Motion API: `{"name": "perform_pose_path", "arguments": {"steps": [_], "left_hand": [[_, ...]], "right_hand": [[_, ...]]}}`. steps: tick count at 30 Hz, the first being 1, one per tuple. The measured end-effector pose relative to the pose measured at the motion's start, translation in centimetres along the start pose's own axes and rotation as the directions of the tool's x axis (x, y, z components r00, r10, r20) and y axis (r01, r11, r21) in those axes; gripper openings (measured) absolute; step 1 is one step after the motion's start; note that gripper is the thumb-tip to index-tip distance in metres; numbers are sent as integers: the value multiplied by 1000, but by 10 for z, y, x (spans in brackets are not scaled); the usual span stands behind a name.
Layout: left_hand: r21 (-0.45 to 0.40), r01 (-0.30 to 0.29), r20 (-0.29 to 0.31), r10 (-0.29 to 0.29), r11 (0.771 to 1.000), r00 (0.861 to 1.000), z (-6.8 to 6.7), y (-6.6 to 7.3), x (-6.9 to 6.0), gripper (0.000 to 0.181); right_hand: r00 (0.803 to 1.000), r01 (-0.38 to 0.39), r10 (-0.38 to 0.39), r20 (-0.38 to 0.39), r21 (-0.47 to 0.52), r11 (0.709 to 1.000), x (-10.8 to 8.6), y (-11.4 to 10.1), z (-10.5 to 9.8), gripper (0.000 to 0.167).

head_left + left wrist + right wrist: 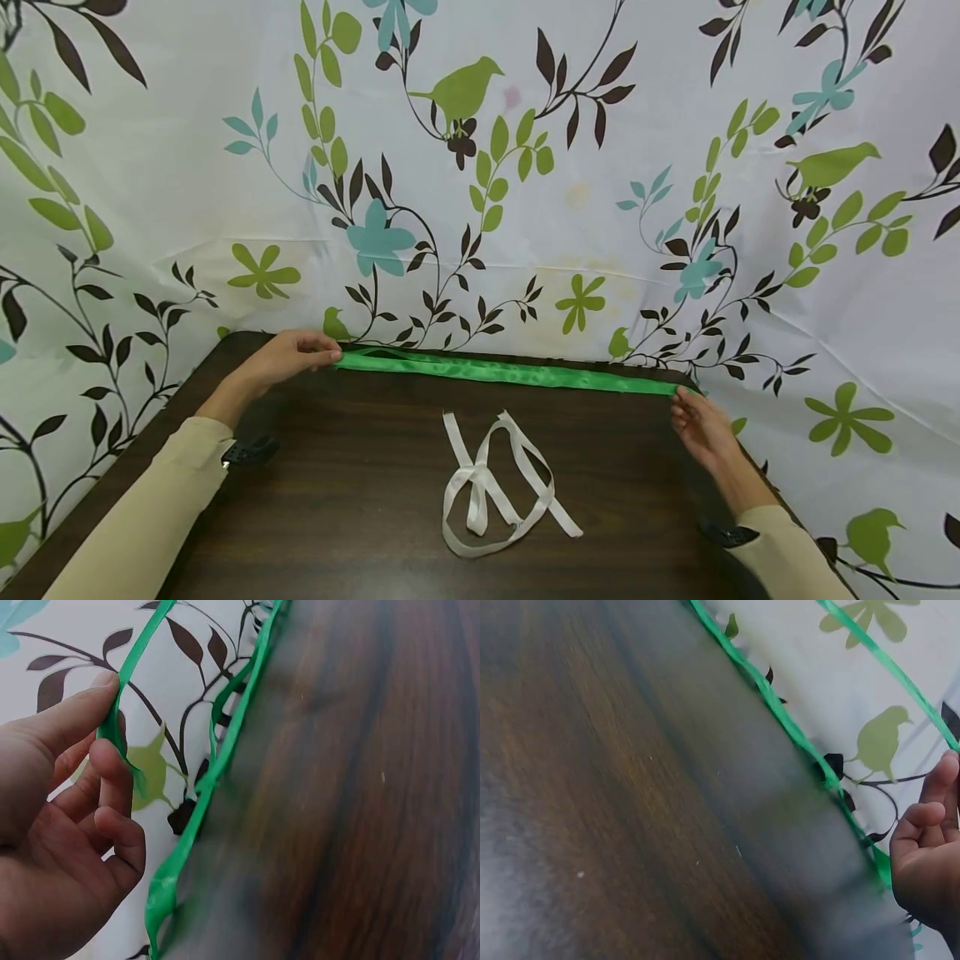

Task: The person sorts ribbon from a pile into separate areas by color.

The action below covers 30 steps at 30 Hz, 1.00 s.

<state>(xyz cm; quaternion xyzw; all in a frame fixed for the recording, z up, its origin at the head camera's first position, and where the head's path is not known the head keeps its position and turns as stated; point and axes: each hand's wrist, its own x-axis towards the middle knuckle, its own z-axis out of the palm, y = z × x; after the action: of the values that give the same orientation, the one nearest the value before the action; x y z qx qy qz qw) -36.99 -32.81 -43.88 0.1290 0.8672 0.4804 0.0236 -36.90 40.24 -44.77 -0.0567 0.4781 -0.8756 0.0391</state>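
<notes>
A green ribbon [510, 372] stretches nearly straight between the two hands above the table's far edge. The left hand [296, 354] pinches its left end between thumb and fingers; in the left wrist view the left hand [67, 795] has the ribbon [142, 645] at its fingertips. At the right end, the right hand [701, 425] pinches the ribbon; in the right wrist view the right hand [934, 840] is partly cut off at the frame's edge. Another length of green ribbon [780, 712] lies along the table edge below the raised one.
A white ribbon [483, 479] lies in loose, crossing loops on the dark wooden table [337, 517], nearer than the green one. Behind and beside the table hangs a white cloth [480, 275] printed with leaves, birds and flowers, meeting the table's far edge.
</notes>
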Motion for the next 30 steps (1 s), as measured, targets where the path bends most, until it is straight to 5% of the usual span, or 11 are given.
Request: {"name": "perform_pose_path", "arguments": {"steps": [13, 20, 30], "left_hand": [[106, 11, -10, -10, 994, 1000, -2, -37, 3, 40], [182, 19, -30, -14, 983, 999, -10, -53, -7, 38], [308, -11, -62, 32, 951, 998, -7, -47, 11, 30]], "right_hand": [[963, -64, -24, -268, -314, 947, 19, 20, 2, 10], [939, -115, -75, -337, -510, 853, 39, 47, 1, 33], [915, -155, -152, -373, -675, 722, 46, 43, 8, 44]]}}
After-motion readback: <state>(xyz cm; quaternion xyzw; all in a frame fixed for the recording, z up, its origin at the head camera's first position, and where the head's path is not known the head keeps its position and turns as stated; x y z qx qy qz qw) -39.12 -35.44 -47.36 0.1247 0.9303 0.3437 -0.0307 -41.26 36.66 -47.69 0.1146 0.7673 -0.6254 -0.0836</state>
